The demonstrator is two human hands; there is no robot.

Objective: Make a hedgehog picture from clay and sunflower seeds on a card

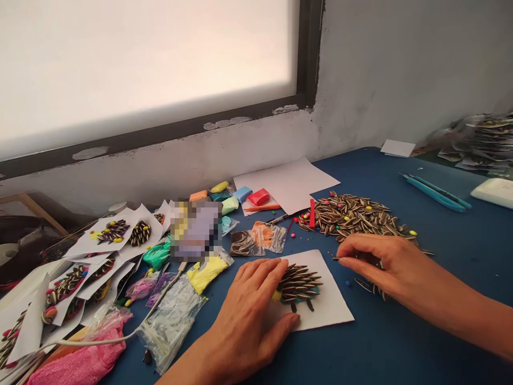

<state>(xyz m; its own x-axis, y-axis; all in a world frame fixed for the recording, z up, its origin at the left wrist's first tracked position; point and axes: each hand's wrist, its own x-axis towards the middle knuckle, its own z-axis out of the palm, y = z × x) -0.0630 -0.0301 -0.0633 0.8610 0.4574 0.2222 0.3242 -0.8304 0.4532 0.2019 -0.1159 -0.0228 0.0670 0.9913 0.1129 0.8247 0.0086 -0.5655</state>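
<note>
My left hand [252,310] lies with its fingers stretched out over the left side of a white paper square [336,302], steadying nothing between thumb and fingers. On that paper sits a hedgehog figure [300,283] of overlapping striped sunflower seeds on teal clay, with a bit of yellow at its left and two dark seed legs below. My right hand [385,262] is raised just right of the paper, thumb and forefinger pinched on a single sunflower seed [335,259]. A few loose seeds show beneath its palm. Behind it spreads a pile of sunflower seeds [356,216] with small coloured clay balls.
Finished seed pictures [116,232] on paper overlap at the left. Packs of coloured clay, a yellow one [208,272] among them, a white cable [160,302] and a pink cloth [84,353] lie nearby. Blue tweezers [435,191] rest at the back right, beside a white box [495,191].
</note>
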